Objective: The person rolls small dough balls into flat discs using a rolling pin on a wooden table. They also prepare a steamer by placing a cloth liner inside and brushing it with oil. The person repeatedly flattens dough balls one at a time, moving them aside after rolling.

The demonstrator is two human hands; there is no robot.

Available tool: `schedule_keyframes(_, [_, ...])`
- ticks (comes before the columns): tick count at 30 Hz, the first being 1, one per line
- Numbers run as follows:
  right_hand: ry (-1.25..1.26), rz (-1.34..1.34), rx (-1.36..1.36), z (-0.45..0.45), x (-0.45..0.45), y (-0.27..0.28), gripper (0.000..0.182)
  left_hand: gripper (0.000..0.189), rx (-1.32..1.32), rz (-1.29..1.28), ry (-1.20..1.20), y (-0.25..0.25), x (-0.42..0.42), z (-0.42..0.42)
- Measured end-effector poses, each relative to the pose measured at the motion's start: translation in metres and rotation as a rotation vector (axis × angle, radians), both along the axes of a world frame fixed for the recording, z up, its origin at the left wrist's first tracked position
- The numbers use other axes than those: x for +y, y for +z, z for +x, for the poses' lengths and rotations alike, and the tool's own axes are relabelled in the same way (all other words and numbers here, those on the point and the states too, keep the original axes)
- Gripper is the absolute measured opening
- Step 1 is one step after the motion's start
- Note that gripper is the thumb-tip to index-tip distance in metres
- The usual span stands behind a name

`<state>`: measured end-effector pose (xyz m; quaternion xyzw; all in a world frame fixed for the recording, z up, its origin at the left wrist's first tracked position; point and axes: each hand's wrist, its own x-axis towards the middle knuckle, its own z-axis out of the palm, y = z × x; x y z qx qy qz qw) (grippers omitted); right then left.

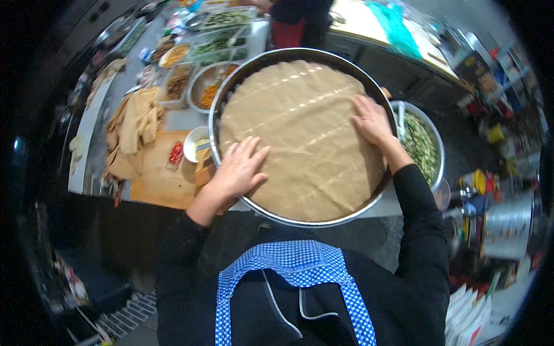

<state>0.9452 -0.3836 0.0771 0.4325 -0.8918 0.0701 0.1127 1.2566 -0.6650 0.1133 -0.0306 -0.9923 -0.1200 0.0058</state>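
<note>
A large round metal steamer tray stands before me at the table's edge. Inside it lies a round tan mesh liner, creased in places and reaching close to the rim. My left hand rests flat on the liner's lower left part, fingers spread. Flat on its right part is my right hand, beside the rim. Neither hand grasps anything. Just left of the tray are a small white bowl and a wooden-handled brush or scraper; which one I cannot tell.
A bowl of chopped green filling sits right of the tray. To the left are a cutting board, tan cloths, chopped red pieces and a metal bowl of orange shreds. A person stands beyond the tray.
</note>
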Motion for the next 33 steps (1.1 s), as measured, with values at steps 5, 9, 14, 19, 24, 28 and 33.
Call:
schedule_keyframes(5, [0.113,-0.225,0.205,0.003,-0.039,0.013,0.047,0.069,0.030,-0.004,0.062,-0.005,0.005,0.003])
schedule_keyframes(9, [-0.124,-0.163,-0.082,-0.040,-0.045,-0.012,0.046,0.067,0.030,0.021,0.078,-0.003,0.011,0.003])
schedule_keyframes(14, [-0.106,-0.124,0.104,0.014,-0.114,0.023,0.044,0.056,0.062,0.123,0.175,-0.009,0.017,0.014])
schedule_keyframes(19, [0.897,-0.225,-0.224,0.135,-0.216,0.034,0.047,0.038,0.324,0.406,0.007,0.024,0.011,0.049])
schedule_keyframes(24, [0.324,-0.354,-0.502,0.070,-0.254,0.018,0.027,0.019,0.508,0.790,0.373,0.023,-0.049,0.113])
schedule_keyframes(28, [0.370,-0.402,-0.138,0.112,-0.254,0.073,0.026,0.021,0.681,1.279,0.991,-0.095,-0.142,0.137])
schedule_keyframes(33, [0.942,0.094,-0.456,0.231,-0.346,0.068,0.030,0.040,-0.096,1.596,1.088,-0.227,-0.199,0.087])
